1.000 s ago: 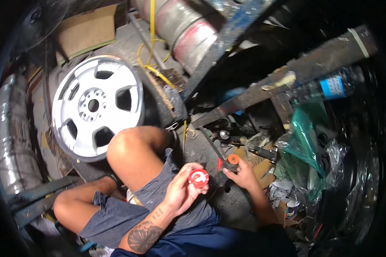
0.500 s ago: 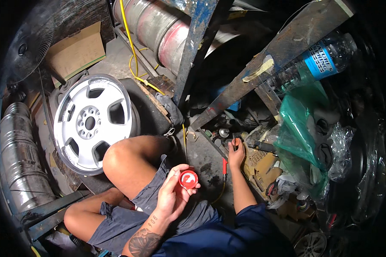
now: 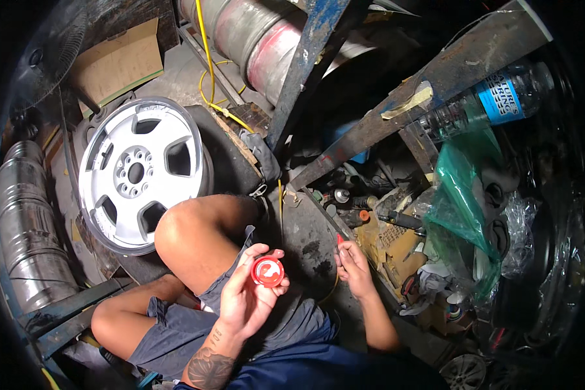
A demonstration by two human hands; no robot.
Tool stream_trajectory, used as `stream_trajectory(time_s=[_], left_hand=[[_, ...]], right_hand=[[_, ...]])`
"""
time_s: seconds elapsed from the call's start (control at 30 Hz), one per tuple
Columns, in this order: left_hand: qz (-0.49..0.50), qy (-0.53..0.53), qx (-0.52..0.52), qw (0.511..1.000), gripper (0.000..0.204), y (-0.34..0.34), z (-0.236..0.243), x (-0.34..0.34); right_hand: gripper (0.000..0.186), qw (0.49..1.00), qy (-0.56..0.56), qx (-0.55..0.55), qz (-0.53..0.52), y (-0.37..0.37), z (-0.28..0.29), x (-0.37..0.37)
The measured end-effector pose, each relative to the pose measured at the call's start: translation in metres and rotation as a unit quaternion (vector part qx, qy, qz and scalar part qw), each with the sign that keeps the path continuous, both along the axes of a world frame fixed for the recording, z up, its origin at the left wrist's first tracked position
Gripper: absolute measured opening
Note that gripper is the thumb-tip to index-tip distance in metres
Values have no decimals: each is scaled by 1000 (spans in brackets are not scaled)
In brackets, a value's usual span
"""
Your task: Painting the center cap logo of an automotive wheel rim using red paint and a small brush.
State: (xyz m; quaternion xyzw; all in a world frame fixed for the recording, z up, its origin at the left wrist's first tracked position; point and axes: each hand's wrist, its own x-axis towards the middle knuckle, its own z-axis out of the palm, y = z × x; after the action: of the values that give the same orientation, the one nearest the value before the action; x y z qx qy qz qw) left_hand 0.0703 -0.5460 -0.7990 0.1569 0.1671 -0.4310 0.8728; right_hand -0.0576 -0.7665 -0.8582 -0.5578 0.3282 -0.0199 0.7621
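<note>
My left hand [image 3: 248, 296] is closed around a small red round cup [image 3: 268, 272], tilted so its inside shows; white paste is smeared in it. To its right, my right hand [image 3: 355, 270] is lowered with its fingers pinched together. A red handle-like piece [image 3: 339, 239] shows just past those fingertips, beside a yellow cord. What the right fingers hold, if anything, is hidden. At the left, beyond my bent knee, a silver-white wheel rim [image 3: 120, 214] with a polished lip lies tilted, face up, on a dark support.
Metal legs [image 3: 344, 149] of a stand slant across the far middle. Stacked rims [image 3: 260, 45] lie behind, with a yellow hose [image 3: 208, 71]. Another rim stack [image 3: 29, 221] and a fan [image 3: 36, 58] stand left. Cardboard, tools, green plastic [image 3: 461, 188] and a bottle [image 3: 500, 97] crowd the right.
My right hand has drawn back toward me from among the tools to the red piece, uncovering an orange-ended item. My left hand has shifted slightly left with the cup. The view has moved a little.
</note>
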Motion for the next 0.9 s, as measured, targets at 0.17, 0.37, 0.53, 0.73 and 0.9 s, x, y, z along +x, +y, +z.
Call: stream_trajectory(time_s=[0.17, 0.37, 0.53, 0.73, 0.9], left_hand=[[9, -20, 5, 1000, 26, 17, 6, -1], [4, -35, -45, 998, 31, 49, 2, -9], [-2, -46, 27, 999, 49, 60, 15, -12], [8, -58, -12, 998, 52, 60, 16, -13], [41, -25, -86, 995, 40, 67, -4, -17]], right_hand=[[18, 997, 15, 29, 76, 9, 19, 7], [26, 891, 150, 131, 407, -2, -40, -12], [23, 745, 169, -452, 460, 1, -8, 5], [19, 757, -38, -560, 334, -1, 66, 33], [24, 940, -18, -331, 81, 1, 81, 38]])
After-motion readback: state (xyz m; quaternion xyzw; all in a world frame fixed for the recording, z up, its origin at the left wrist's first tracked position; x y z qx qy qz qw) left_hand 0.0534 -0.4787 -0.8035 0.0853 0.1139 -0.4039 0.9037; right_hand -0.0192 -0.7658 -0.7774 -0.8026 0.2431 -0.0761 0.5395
